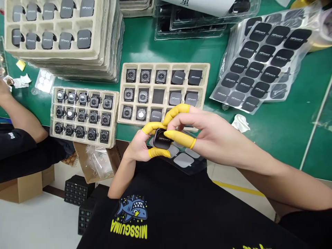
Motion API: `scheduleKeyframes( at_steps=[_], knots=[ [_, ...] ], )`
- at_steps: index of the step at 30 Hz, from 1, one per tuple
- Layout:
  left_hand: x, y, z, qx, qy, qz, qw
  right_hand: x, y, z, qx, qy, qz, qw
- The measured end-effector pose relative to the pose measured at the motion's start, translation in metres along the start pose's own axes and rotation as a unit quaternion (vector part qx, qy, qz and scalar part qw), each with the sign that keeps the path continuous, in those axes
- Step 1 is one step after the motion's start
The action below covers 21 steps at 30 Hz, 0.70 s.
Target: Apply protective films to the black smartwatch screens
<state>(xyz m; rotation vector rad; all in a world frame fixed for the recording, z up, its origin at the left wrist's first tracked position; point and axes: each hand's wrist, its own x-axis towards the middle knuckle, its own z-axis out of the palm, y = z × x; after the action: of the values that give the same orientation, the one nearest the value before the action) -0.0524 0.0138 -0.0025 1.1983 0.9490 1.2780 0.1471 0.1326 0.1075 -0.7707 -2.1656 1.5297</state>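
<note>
A square black smartwatch body [163, 141] with HiFuture lettering on its face is held just off the table's near edge. Yellow finger cots cover the gripping fingertips. My left hand [138, 147] clasps the watch by its sides, thumb below and fingers above. From the right, my right hand [207, 133] pinches at the upper corner, its thumb on the face; whether it grips only the face film, I cannot tell. Beneath them is a sheet of rounded-square labels [183, 160], partly hidden. Just beyond, a beige compartment tray [164, 65] holds watch bodies, some face up with HiFuture labels, others sensor side up.
Another watch tray [84, 90] stands left, in front of tall tray stacks [109, 45]. HiFuture label sheets [249, 69] are piled right, near crumpled tissue [240, 123]. Clear trays [189, 33] lie at the back. A co-worker's arm [23, 110] is at far left, above cardboard boxes [29, 186].
</note>
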Motion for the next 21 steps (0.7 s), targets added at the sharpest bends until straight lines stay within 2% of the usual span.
scheduleKeyframes(
  at_steps=[11,18,21],
  knots=[
    [0.0018,0.0025,0.0027,-0.015,-0.009,-0.047,0.999,-0.0038,0.0039,0.0004,-0.009,0.004,-0.016,1.0],
    [0.0013,0.001,0.0031,-0.014,-0.01,-0.006,1.0,-0.0049,0.0044,0.0013,-0.008,0.016,-0.015,1.0],
    [0.0018,0.0012,0.0032,-0.02,-0.015,-0.009,1.0,-0.0054,0.0038,0.0012,-0.015,0.015,-0.024,1.0]
  ],
)
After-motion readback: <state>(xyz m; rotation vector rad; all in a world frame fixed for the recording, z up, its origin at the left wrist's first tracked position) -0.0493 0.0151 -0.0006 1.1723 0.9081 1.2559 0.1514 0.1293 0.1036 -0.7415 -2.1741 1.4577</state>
